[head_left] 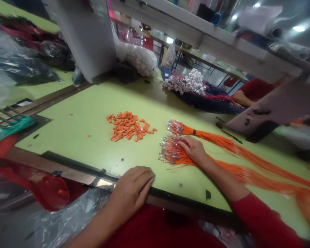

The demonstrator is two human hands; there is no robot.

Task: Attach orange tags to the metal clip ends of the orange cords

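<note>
My right hand (193, 150) lies palm down on a bundle of orange wires (174, 153), whose metal-tipped ends fan out to the left. Just beyond it sits a second orange wire bundle (182, 128), bound with a dark band. Both bundles trail away to the right across the green tabletop (67, 137). My left hand (133, 187) rests on the table's near edge with its fingers together, holding nothing. A loose pile of small orange connectors (129, 125) lies on the table, between my hands and farther forward.
Dark blue wires with white connectors (187, 82) lie at the far side, and a bag of white parts (136, 58) stands beyond. A dark-handled tool (229, 136) lies near a raised board. A co-worker's red sleeve (255, 89) shows at the right. Plastic bags sit left.
</note>
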